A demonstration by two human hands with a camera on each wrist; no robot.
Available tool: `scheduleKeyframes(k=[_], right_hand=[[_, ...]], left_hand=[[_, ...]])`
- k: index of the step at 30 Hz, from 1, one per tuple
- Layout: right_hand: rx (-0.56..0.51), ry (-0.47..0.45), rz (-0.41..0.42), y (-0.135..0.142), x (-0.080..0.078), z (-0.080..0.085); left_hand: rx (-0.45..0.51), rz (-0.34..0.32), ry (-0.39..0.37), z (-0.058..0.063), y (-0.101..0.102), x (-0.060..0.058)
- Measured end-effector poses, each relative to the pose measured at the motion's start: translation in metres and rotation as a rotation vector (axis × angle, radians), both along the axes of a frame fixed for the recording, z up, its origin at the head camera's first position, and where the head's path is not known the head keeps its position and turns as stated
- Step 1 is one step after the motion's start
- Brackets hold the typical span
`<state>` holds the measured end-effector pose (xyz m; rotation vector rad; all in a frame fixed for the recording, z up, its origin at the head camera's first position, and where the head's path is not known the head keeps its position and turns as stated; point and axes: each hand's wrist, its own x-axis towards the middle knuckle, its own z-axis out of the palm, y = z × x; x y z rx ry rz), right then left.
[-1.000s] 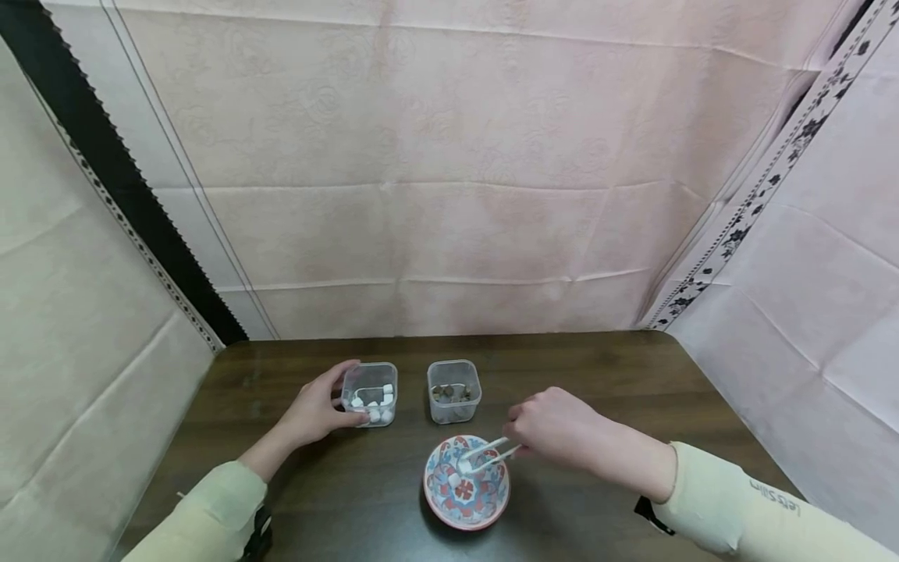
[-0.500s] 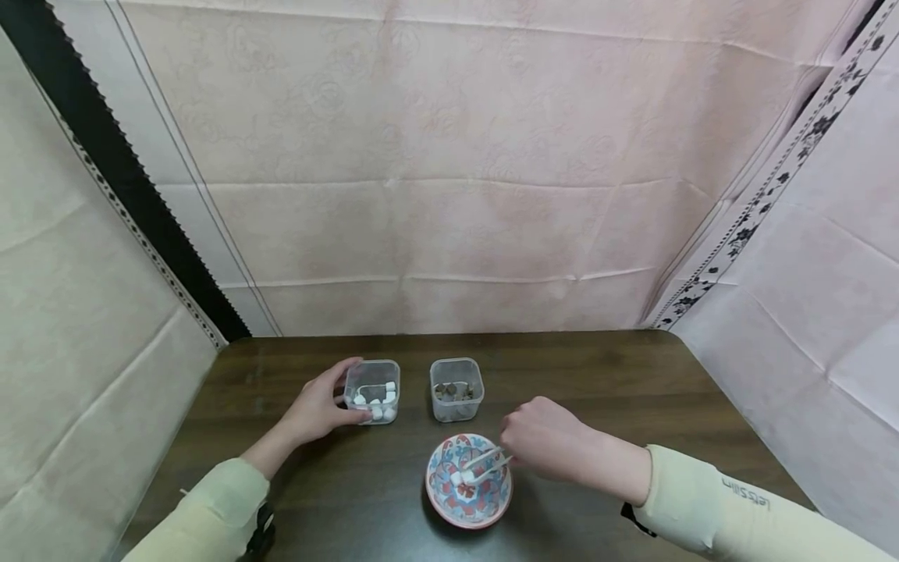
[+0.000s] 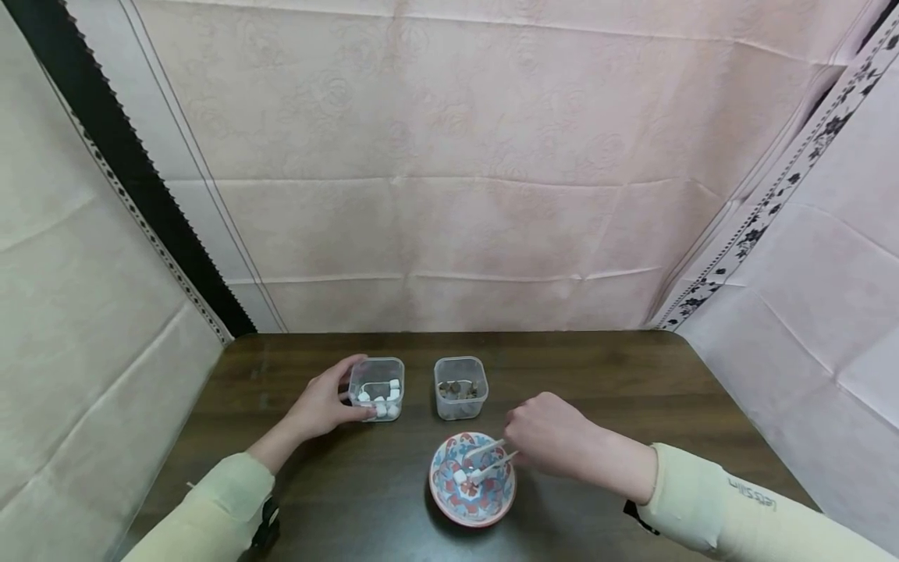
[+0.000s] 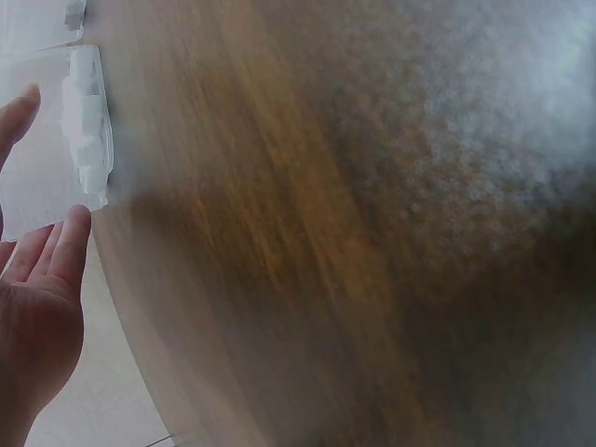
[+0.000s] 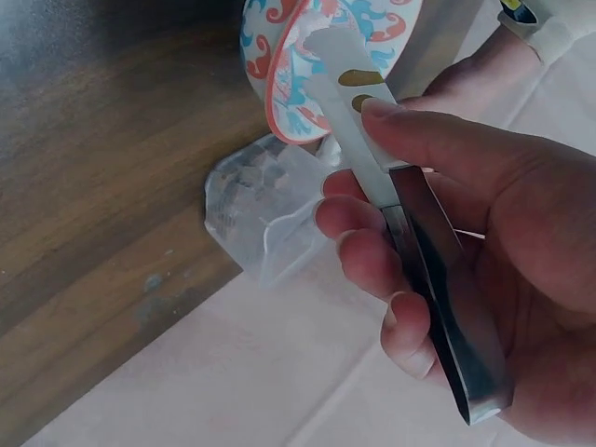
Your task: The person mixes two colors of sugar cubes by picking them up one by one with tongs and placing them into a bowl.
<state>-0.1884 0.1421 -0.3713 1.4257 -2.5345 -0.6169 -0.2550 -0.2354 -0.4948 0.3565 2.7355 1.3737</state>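
Observation:
My right hand (image 3: 548, 433) grips a pair of tongs (image 5: 433, 279) with a metal handle and white arms. Its thumb presses one side of them and its fingers curl round the other. The tongs' white tips are inside a bowl (image 3: 472, 520) patterned in red and blue. A small white cube (image 3: 460, 476) lies in the bowl beside the tips; whether anything is between the tips I cannot tell. My left hand (image 3: 326, 402) holds a clear plastic container (image 3: 375, 367) by its left side, thumb at the near edge. Several white cubes (image 4: 86, 116) are in that container.
A second clear container (image 3: 460, 410) with small brownish pieces stands right of the first, behind the bowl. The dark wooden table (image 3: 597, 367) ends at a pale cloth backdrop (image 3: 449, 234), with cloth on both sides too.
The tongs' tips dipped toward the white cube half a second ago and are now slightly to its right. My right hand has shifted a little; the left hand keeps its hold.

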Motion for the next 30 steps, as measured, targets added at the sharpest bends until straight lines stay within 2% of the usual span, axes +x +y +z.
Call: scheduleKeyframes(k=[6,14,21,30], right_hand=[[-0.011,-0.042,-0.036,0.001,-0.001,0.012],[-0.026,-0.007,-0.023,-0.007,-0.010,0.029],[-0.064,0.037,-0.003,-0.025,-0.024,0.043],[-0.099,0.051,0.023,-0.049,-0.043,0.050]], left_hand=[[0.009,-0.004,-0.003,0.000,0.000,-0.001],[0.007,-0.006,-0.004,0.000,-0.001,-0.001],[0.002,-0.001,-0.005,-0.001,-0.001,0.000],[0.011,-0.002,-0.007,-0.001,-0.001,-0.002]])
